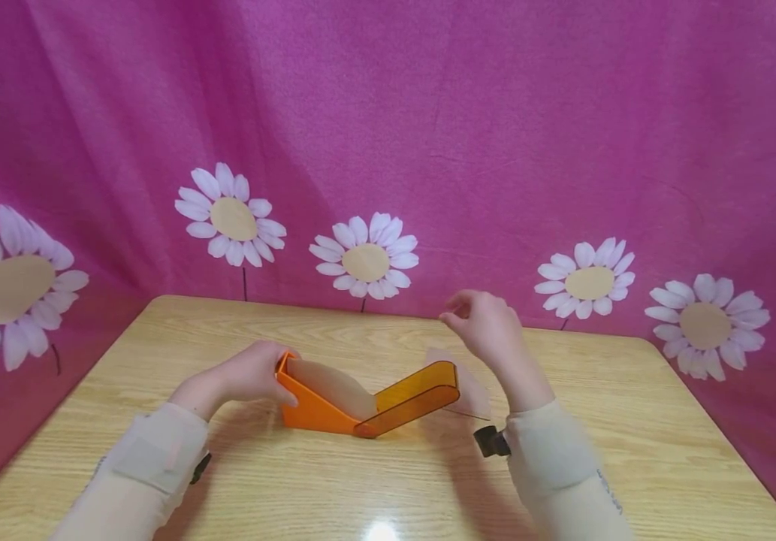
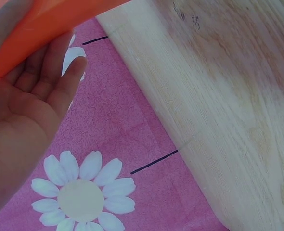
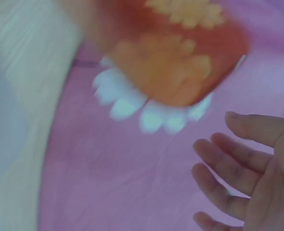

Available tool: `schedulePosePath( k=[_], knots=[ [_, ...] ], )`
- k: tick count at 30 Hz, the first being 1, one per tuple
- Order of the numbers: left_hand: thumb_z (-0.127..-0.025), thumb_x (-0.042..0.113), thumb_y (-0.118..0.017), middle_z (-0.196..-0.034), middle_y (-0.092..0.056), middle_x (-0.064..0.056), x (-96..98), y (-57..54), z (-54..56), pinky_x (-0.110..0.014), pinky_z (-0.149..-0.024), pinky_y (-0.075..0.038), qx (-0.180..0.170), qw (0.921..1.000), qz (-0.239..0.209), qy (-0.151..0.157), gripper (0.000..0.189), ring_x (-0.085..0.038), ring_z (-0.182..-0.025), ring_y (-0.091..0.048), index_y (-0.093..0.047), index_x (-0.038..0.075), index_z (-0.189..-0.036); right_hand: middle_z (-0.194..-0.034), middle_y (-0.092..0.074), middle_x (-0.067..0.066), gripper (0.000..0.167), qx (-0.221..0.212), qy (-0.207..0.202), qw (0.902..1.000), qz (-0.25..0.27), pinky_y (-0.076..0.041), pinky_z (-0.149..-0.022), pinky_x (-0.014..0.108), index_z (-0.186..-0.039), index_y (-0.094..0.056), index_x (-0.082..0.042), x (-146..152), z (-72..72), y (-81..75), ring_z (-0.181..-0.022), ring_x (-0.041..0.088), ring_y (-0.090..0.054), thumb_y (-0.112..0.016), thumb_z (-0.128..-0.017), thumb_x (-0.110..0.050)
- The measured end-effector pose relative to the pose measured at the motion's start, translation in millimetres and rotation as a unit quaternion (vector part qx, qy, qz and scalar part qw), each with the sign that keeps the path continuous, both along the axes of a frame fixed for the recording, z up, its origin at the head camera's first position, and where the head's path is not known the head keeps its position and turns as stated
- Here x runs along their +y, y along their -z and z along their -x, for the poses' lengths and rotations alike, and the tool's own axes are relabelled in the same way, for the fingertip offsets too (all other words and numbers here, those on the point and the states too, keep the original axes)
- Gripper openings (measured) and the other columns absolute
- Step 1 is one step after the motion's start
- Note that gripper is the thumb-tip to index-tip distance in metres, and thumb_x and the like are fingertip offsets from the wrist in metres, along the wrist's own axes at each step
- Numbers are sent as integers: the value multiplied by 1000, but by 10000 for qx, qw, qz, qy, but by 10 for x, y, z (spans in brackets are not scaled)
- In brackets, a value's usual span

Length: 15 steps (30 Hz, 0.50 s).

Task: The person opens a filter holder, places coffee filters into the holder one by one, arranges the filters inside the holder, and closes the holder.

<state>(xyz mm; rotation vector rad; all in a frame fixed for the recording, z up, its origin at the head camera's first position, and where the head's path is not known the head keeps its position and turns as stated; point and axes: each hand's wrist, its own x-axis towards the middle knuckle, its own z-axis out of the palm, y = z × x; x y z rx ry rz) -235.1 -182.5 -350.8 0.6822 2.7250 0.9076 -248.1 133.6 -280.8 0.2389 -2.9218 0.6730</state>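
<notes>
An orange holder box (image 1: 316, 412) rests on the table, its see-through amber lid (image 1: 421, 394) swung out to the right. Brown rounded paper sheets that look like coffee filters (image 1: 333, 387) stand inside it. My left hand (image 1: 255, 376) grips the box's left end, thumb on the near side; the left wrist view shows fingers curled round the orange wall (image 2: 60, 24). Beyond the lid, one fan-shaped brown paper (image 1: 472, 391) lies on the table, partly hidden. My right hand (image 1: 489, 327) hovers above and behind it, fingers loosely bent and holding nothing. The lid (image 3: 171, 67) appears blurred in the right wrist view.
The light wooden table (image 1: 374, 488) has rounded far corners. A pink cloth (image 1: 469, 150) printed with white daisies hangs behind it and at both sides. Each wrist wears a pale band with a small black camera (image 1: 491, 441).
</notes>
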Motion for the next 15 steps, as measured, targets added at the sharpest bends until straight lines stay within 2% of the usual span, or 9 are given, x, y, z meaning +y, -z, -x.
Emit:
schedulePosePath(
  k=[4, 8, 12, 15],
  knots=[
    [-68, 12, -81, -78, -62, 0, -12, -8, -4, -28, -70, -45, -10, 10000, 10, -20, 29, -13, -71, -50, -63, 3, -90, -110, -66, 17, 35, -604, 248, 9977, -193, -44, -86, 49, -114, -61, -2, 210, 153, 159, -101, 33, -61, -58, -89, -27],
    [-68, 11, -81, -77, -62, 0, -20, -3, 1, -28, -69, -45, 24, 10000, 43, -2, 29, -12, -70, -50, -64, 3, -90, -117, -63, 19, 44, -1044, 428, 9917, -624, -45, -87, 50, -120, -57, 1, 291, 280, 486, -107, 36, -59, -57, -89, -29],
    [-68, 11, -81, -75, -61, 1, -21, 8, 11, -26, -68, -44, 90, 9999, 75, 69, 27, -11, -68, -49, -64, 3, -88, -111, -63, 22, 37, -1319, 535, 9843, -1046, -46, -85, 52, -110, -59, 5, 300, 338, 861, -104, 39, -58, -53, -90, -25],
    [-68, 10, -80, -75, -61, 1, -18, 10, 15, -26, -67, -44, 93, 9999, 52, 90, 26, -11, -68, -49, -63, 3, -87, -105, -60, 24, 28, -1603, 609, 9766, -1299, -48, -82, 54, -104, -59, 6, 279, 353, 1045, -103, 41, -56, -46, -91, -16]
  ],
)
